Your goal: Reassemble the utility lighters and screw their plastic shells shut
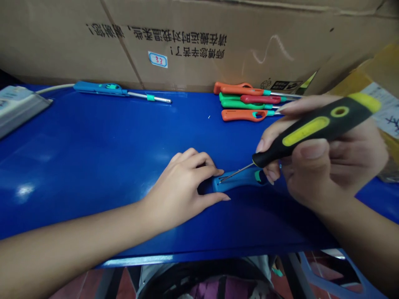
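A blue lighter (238, 180) lies on the blue table (109, 166) in front of me. My left hand (188, 182) grips its left end between thumb and fingers. Wrapped round a black and yellow screwdriver (314, 124), my right hand (333, 162) is at the right. The thin shaft slants down to the left, and its tip meets the lighter's upper face near the left end. The lighter's right end is partly hidden behind my right fingers.
Several orange, green and red lighters (243, 115) lie at the back right. Another blue lighter (99, 88) rests at the back left, near a white power strip (21, 108). A cardboard box (187, 25) stands along the back edge.
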Demonstrator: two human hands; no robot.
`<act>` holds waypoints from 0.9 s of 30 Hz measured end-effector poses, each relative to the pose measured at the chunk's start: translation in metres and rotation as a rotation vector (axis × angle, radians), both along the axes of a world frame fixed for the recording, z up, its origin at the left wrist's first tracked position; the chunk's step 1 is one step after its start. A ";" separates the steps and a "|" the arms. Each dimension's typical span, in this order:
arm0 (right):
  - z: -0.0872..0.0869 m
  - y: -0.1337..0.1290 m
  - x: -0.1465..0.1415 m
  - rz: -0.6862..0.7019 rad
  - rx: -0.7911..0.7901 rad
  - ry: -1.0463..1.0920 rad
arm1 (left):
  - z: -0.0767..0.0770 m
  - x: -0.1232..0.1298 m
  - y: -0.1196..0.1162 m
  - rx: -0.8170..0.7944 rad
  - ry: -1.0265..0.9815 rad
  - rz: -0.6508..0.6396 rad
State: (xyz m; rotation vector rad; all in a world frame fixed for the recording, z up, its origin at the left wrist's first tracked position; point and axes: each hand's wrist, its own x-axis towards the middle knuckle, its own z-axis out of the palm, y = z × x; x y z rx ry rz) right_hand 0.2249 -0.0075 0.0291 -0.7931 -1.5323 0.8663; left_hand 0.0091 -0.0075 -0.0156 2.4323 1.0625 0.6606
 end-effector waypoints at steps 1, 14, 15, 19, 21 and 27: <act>0.000 -0.001 -0.001 0.001 -0.004 -0.015 | 0.000 0.000 0.000 0.000 0.002 0.001; -0.016 0.007 0.004 0.113 0.139 0.004 | 0.000 0.000 -0.002 -0.011 0.024 0.005; -0.017 0.006 0.005 0.118 0.142 0.002 | 0.001 0.000 -0.002 -0.011 0.028 0.005; -0.016 0.004 0.004 0.088 0.122 -0.030 | 0.002 0.000 -0.002 -0.001 0.038 0.008; -0.014 0.003 0.004 0.067 0.131 -0.048 | 0.001 0.000 -0.002 0.002 0.036 0.007; -0.015 0.005 0.003 0.086 0.143 -0.039 | 0.001 -0.001 -0.002 0.005 0.030 0.001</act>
